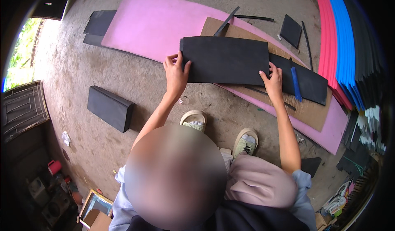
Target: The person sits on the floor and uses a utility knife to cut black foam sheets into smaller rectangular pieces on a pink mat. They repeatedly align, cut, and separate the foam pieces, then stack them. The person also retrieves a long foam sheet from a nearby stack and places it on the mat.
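Between my hands is a black rectangular foam sheet (225, 60), held by its two short ends above the boards on the floor. My left hand (177, 72) grips its left end, thumb on the face and fingers round the edge. At the lower right corner, my right hand (272, 79) pinches the sheet the same way. Partly hidden beneath lies another black foam piece (310, 81) with a blue strip (295, 83) across it. Both rest on a brown cardboard sheet (319, 116) laid over a large pink foam sheet (152, 25).
A stack of black foam pieces (109, 107) sits on the floor at left. Tall stacked sheets, red (327, 38), blue (343, 38) and black, stand at right. Black offcuts, including a small panel (290, 31) and thin strips (255, 18), lie at the far side. A framed box (95, 206) is at lower left.
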The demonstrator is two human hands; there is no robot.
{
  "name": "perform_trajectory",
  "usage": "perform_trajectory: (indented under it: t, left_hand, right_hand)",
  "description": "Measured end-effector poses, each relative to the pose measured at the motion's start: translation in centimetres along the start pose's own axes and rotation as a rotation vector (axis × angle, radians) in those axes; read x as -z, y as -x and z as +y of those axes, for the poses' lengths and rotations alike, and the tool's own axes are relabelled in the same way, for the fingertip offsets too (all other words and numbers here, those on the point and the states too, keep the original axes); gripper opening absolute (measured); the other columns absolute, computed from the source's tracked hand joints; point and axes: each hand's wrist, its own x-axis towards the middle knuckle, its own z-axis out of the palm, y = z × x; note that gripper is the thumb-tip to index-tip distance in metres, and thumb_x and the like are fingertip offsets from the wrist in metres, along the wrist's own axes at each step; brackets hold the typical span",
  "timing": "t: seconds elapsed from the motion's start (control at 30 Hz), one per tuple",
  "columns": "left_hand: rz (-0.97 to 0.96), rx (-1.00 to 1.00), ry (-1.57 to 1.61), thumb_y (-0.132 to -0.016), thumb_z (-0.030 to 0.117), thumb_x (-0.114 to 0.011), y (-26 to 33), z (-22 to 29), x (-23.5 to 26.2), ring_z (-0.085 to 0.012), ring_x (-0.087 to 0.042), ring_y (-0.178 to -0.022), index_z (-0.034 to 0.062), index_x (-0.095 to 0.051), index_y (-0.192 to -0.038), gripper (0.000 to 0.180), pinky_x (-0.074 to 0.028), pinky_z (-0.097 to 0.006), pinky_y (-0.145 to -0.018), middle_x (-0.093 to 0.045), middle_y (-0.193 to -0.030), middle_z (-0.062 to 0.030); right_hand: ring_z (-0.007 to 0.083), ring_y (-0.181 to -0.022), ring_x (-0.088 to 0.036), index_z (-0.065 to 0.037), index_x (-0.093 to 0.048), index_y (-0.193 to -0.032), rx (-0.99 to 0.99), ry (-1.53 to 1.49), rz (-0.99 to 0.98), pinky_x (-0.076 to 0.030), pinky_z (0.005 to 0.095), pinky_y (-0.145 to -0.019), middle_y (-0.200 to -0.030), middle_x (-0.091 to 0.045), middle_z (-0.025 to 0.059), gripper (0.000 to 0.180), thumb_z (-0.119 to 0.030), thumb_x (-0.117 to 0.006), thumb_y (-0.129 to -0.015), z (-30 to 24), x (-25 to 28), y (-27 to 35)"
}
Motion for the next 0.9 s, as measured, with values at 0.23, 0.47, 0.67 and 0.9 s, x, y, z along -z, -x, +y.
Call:
perform_trajectory:
  t: [0.23,0.47,0.67,0.9]
  left_hand:
    - [-0.125,-0.204,0.047,-0.081,0.023,-0.058,-2.0,-1.5,0.1,-0.0261,-0.046,-0.094,0.0051,-0.036,-0.128,0.055,-0.042,-0.036,-0.082,-0.039,-0.110,-0.0160]
    - [-0.209,-0.222,0.298,-0.081,0.011,-0.055,-3.4,-3.1,0.3,-0.0282,-0.046,-0.094,0.0051,-0.036,-0.127,0.050,-0.041,-0.035,-0.081,-0.041,-0.106,-0.0181]
    - [-0.264,-0.202,0.296,-0.083,0.011,-0.053,-4.2,-3.2,0.7,-0.0261,-0.052,-0.087,0.0074,-0.033,-0.129,0.050,-0.044,-0.033,-0.078,-0.042,-0.105,-0.0177]
    - [-0.292,-0.175,0.288,-0.085,0.018,-0.051,-5.1,-3.6,0.5,-0.0261,-0.055,-0.082,0.0087,-0.031,-0.131,0.051,-0.044,-0.034,-0.078,-0.043,-0.103,-0.0187]
  right_hand:
    - [0.0147,-0.070,-0.046,-0.004,-0.049,-0.114,-0.069,-0.013,0.054,-0.043,0.0281,-0.066,-0.090,-0.045,0.0070,0.057,-0.026,-0.071,-0.066,0.3,0.6,-0.8]
    - [0.0070,-0.060,-0.048,-0.005,-0.057,-0.109,-0.118,-0.300,0.005,-0.043,0.0214,-0.059,-0.078,-0.057,0.0023,0.046,-0.020,-0.071,-0.068,1.9,0.7,-1.7]
    - [0.0053,-0.060,-0.047,-0.004,-0.056,-0.112,-0.162,-0.365,-0.018,-0.041,0.0197,-0.059,-0.077,-0.057,0.0003,0.046,-0.016,-0.070,-0.069,1.2,0.7,-1.9]
    - [0.0077,-0.072,-0.049,-0.002,-0.050,-0.118,-0.243,-0.354,-0.055,-0.040,0.0198,-0.069,-0.079,-0.054,0.0008,0.050,-0.012,-0.067,-0.072,-1.1,1.3,-1.7]
